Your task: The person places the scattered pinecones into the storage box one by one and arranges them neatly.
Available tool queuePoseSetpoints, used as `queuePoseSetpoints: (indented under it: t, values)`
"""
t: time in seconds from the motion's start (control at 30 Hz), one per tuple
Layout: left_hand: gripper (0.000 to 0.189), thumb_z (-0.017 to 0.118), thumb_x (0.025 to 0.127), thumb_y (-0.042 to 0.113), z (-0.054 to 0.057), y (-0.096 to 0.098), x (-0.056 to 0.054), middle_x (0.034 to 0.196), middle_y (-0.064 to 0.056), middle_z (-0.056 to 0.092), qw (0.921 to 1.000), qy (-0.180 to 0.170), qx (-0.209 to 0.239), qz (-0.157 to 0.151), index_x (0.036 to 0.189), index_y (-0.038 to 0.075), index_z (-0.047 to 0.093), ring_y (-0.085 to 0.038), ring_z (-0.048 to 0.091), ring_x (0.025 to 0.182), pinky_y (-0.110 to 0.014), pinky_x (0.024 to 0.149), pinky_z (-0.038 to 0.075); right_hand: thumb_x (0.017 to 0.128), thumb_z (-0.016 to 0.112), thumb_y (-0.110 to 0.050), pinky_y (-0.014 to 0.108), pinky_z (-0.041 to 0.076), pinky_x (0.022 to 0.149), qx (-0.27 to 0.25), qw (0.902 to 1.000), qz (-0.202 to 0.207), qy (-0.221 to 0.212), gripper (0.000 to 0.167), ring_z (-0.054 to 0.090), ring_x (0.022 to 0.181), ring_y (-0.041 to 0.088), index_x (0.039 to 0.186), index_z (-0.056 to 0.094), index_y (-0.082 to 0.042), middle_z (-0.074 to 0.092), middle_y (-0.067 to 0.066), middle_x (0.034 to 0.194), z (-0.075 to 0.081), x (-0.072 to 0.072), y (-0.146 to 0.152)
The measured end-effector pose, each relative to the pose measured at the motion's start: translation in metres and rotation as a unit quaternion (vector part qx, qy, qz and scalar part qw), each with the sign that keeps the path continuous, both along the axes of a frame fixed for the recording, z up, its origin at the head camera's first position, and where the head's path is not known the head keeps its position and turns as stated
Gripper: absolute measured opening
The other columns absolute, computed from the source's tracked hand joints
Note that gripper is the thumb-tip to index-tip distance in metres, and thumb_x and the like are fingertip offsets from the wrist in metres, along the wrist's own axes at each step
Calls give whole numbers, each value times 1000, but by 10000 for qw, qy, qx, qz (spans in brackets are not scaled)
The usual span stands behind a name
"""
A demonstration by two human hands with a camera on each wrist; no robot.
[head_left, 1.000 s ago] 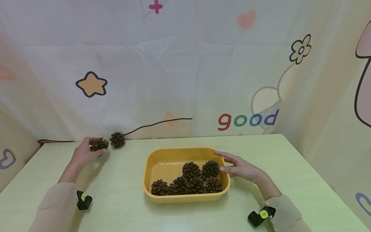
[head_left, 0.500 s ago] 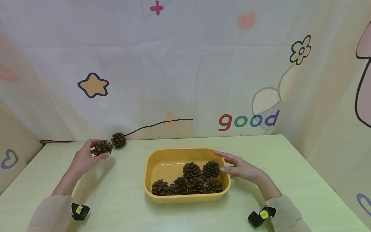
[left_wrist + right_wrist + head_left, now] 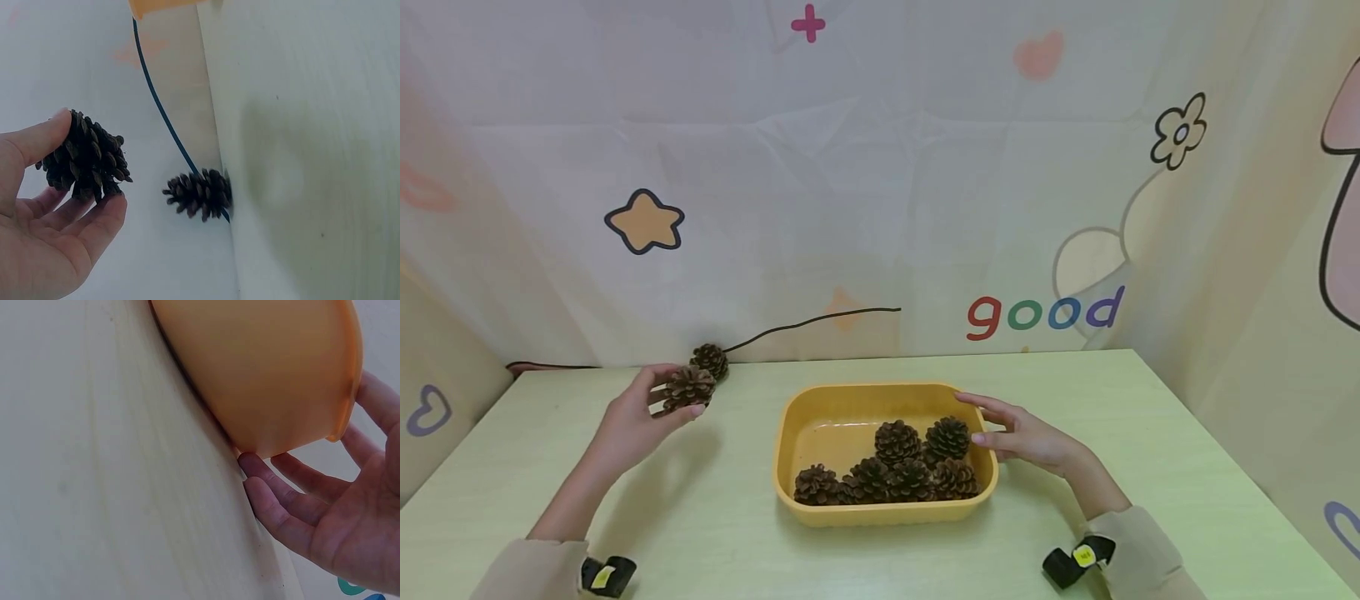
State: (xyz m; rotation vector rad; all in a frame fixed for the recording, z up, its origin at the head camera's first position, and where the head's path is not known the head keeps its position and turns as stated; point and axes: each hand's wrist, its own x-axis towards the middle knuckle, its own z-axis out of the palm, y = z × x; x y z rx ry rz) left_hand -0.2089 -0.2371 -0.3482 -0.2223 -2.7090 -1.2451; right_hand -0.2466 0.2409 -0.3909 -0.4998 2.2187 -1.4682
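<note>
My left hand (image 3: 634,425) holds a pine cone (image 3: 688,388) between thumb and fingers, raised above the table at the back left. In the left wrist view this cone (image 3: 87,156) has its scales spread wide. Just behind it, a second pine cone (image 3: 711,361) sits at the table's back edge. A yellow plastic tub (image 3: 827,514) stands in the middle with several pine cones (image 3: 897,442) inside, mostly along its near and right sides. My right hand (image 3: 1028,435) grips the tub's right end, thumb at the rim and other fingers against the outer wall (image 3: 275,381).
The pale table (image 3: 715,533) meets a printed cloth backdrop (image 3: 880,208) along its back edge. A dark line (image 3: 812,318) on the cloth runs right from the rear cone. Black wrist cameras (image 3: 608,575) are worn on both sleeves.
My left hand has drawn the held pine cone to the right and nearer, so it now partly overlaps the rear cone in the head view. My right hand and the tub stay put.
</note>
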Motion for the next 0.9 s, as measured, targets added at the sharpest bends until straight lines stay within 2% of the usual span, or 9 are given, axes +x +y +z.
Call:
queuePoseSetpoints:
  t: [0.27, 0.47, 0.67, 0.9]
  values:
    - [64, 68, 83, 27, 4, 23, 12, 131, -23, 41, 9993, 235, 170, -229, 133, 3, 35, -47, 44, 116, -49, 84, 49, 89, 60, -23, 41, 51, 84, -69, 10000, 44, -10, 64, 6, 132, 50, 144, 28, -15, 9, 18, 150, -2, -1, 1]
    - [62, 70, 81, 24, 7, 41, 17, 129, -22, 44, 9985, 291, 293, -369, 131, 6, 38, -45, 48, 113, -46, 83, 51, 89, 60, -23, 42, 51, 85, -43, 10000, -13, -34, 64, 5, 133, 49, 144, 28, -16, 10, 17, 151, -2, -1, 2]
    - [60, 71, 80, 19, 4, 56, 17, 128, -21, 47, 9969, 384, 417, -550, 130, 7, 41, -41, 50, 112, -45, 86, 49, 89, 60, -23, 43, 51, 85, -43, 10000, -14, -11, 64, 7, 132, 49, 144, 28, -16, 11, 17, 151, -2, -1, 1]
    - [60, 73, 78, 20, -2, 72, 15, 126, -17, 50, 9955, 444, 440, -705, 129, 8, 43, -33, 49, 115, -46, 89, 47, 89, 60, -24, 44, 50, 86, 7, 10000, -10, 16, 64, 6, 133, 49, 144, 28, -16, 10, 17, 151, -1, 0, 0]
